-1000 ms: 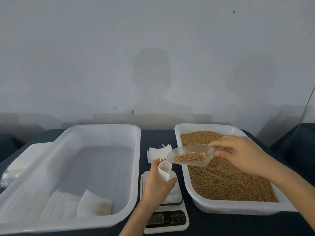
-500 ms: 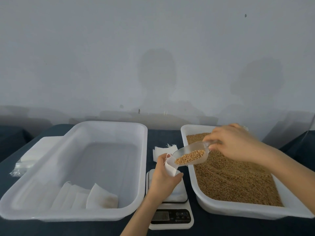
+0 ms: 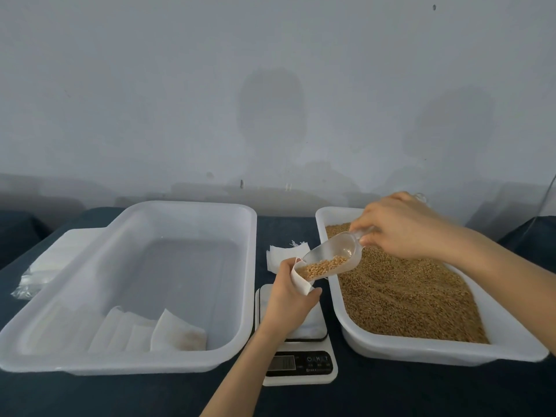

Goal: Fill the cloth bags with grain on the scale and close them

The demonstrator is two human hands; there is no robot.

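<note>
Clear plastic scoop (image 3: 334, 258), gripped by the right hand (image 3: 400, 227), tipped grain into the bag (image 3: 301, 282) the left hand (image 3: 288, 296) clutched. Pouring slowly would avoid spills.

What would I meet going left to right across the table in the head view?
A wrapped white packet → big white tub → scale → tub of grain.

On the small white digital kitchen scale (image 3: 301, 364) at six o'clock, the black panel shows a power symbol, then "M" and "T". The brand line beneath and the display are unreadable.
</note>
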